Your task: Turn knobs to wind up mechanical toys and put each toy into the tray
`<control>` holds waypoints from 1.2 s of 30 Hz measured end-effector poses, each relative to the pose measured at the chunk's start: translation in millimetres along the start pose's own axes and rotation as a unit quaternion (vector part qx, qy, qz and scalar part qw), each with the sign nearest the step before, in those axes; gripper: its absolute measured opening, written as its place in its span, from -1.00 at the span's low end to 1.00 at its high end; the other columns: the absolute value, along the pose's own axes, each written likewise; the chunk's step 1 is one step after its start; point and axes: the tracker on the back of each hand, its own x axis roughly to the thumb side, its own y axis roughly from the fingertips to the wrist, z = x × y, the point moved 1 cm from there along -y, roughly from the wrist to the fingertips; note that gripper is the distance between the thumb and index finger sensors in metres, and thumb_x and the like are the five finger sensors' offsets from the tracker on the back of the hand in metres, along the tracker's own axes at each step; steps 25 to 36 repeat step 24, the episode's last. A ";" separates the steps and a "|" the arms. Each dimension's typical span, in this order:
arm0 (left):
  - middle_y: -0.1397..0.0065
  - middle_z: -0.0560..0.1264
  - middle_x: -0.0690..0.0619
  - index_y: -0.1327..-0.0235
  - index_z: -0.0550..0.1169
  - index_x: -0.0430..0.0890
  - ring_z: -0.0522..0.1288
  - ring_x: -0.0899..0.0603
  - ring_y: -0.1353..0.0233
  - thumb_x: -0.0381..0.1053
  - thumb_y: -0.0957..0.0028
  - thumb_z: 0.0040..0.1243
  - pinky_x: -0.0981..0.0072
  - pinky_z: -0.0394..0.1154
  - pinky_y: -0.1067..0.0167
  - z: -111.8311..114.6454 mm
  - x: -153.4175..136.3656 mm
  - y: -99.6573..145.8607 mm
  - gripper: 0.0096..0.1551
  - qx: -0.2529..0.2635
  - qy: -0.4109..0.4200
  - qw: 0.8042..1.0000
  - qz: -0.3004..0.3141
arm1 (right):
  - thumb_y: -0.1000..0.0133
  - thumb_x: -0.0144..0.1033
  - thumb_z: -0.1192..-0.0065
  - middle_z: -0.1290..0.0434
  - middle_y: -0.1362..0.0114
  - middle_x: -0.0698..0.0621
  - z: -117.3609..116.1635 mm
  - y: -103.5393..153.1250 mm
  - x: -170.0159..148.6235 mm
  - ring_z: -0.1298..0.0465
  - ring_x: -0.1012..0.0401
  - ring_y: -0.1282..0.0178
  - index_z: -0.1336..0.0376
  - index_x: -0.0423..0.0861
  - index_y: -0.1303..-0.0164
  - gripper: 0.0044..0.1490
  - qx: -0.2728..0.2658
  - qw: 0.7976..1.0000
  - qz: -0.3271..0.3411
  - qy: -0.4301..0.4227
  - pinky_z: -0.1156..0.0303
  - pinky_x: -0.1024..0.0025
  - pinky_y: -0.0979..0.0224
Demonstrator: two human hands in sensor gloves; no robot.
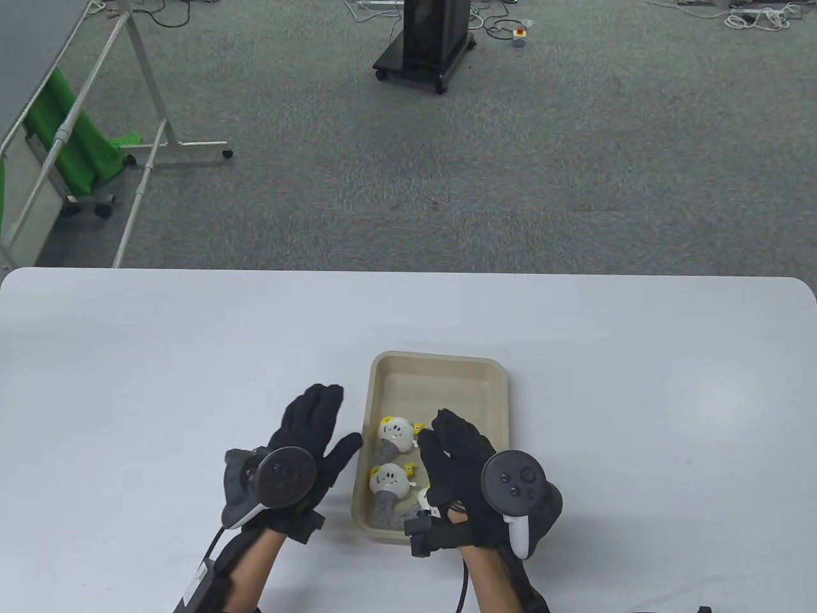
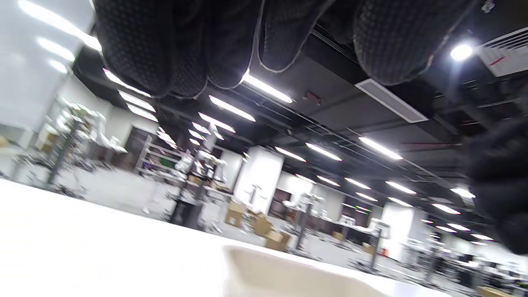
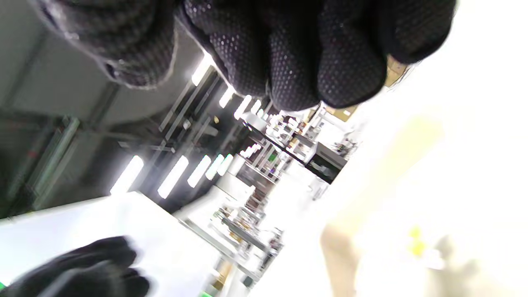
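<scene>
A beige tray (image 1: pixel 440 377) lies on the white table, in front of me at the middle. Two white wind-up toys with yellow bits and grey bases lie in it: one (image 1: pixel 395 434) further back, one (image 1: pixel 389 481) nearer me. My left hand (image 1: pixel 322 424) hovers just left of the tray, fingers straight and holding nothing. My right hand (image 1: pixel 450 444) is over the tray's near right part, fingers relaxed and empty. A small white piece (image 1: pixel 424 497) shows under its thumb; I cannot tell what it is. In the left wrist view the tray's rim (image 2: pixel 288 270) lies below the fingers (image 2: pixel 231 49).
The white table (image 1: pixel 159 357) spreads wide on both sides of the tray. Beyond its far edge are grey carpet, a white wheeled frame with green cloth (image 1: pixel 83 140) at the left and a black wheeled stand (image 1: pixel 426 38).
</scene>
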 end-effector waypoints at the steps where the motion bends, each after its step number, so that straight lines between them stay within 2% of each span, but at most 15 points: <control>1: -0.59 0.36 -0.30 -0.65 0.36 -0.17 0.46 -0.52 -0.45 0.30 -0.03 0.21 -0.21 0.54 -0.25 1.5 -10.0 2.5 -0.03 0.004 -0.009 1.000 -0.008 | -0.01 0.12 -0.26 -0.38 -0.43 -0.25 -4.5 -1.3 -1.6 -0.41 -0.21 -0.30 -0.25 -0.18 -0.35 -0.16 0.013 1.000 -0.003 0.028 -0.29 -0.16 -0.40; 4: -0.59 0.34 -0.31 -0.65 0.36 -0.18 0.42 -0.54 -0.47 0.29 -0.03 0.21 -0.23 0.52 -0.26 3.2 -24.7 7.2 -0.03 -0.006 -0.016 1.000 -0.020 | 0.01 0.17 -0.26 -0.22 -0.58 -0.24 -16.0 -3.4 -5.0 -0.25 -0.25 -0.48 -0.14 -0.11 -0.47 -0.07 0.018 0.990 0.005 0.139 -0.15 -0.21 -0.54; 7: -0.60 0.33 -0.32 -0.65 0.36 -0.18 0.41 -0.54 -0.48 0.30 -0.03 0.21 -0.24 0.51 -0.27 4.3 -29.8 9.6 -0.03 -0.008 -0.032 0.999 -0.025 | 0.04 0.26 -0.22 -0.01 -0.71 -0.18 -28.3 -3.6 -9.8 -0.05 -0.25 -0.62 0.00 0.02 -0.57 0.04 0.041 0.964 -0.004 0.263 0.02 -0.24 -0.65; 9: -0.60 0.33 -0.32 -0.65 0.36 -0.18 0.41 -0.54 -0.48 0.30 -0.03 0.21 -0.25 0.51 -0.27 5.2 -30.7 9.7 -0.02 -0.013 -0.039 0.999 -0.024 | 0.05 0.30 -0.20 0.07 -0.74 -0.14 -33.8 -3.3 -12.8 0.03 -0.23 -0.68 0.05 0.07 -0.60 0.07 0.048 0.953 -0.010 0.300 0.10 -0.24 -0.70; 22: -0.61 0.32 -0.31 -0.65 0.35 -0.17 0.41 -0.54 -0.48 0.30 -0.03 0.21 -0.23 0.50 -0.29 10.5 -27.0 9.3 -0.03 -0.027 -0.022 0.999 -0.024 | 0.04 0.28 -0.18 0.05 -0.73 -0.14 -34.9 -6.3 -20.4 0.03 -0.23 -0.67 0.04 0.04 -0.58 0.04 0.053 0.963 -0.021 0.263 0.10 -0.25 -0.69; 36: -0.61 0.32 -0.32 -0.65 0.36 -0.16 0.41 -0.54 -0.48 0.30 -0.03 0.21 -0.23 0.50 -0.29 11.8 -25.9 9.5 -0.03 -0.030 -0.027 0.999 -0.021 | 0.04 0.28 -0.18 0.04 -0.73 -0.15 -36.1 -6.4 -19.7 0.00 -0.23 -0.66 0.03 0.03 -0.58 0.04 0.054 0.963 -0.017 0.264 0.09 -0.25 -0.69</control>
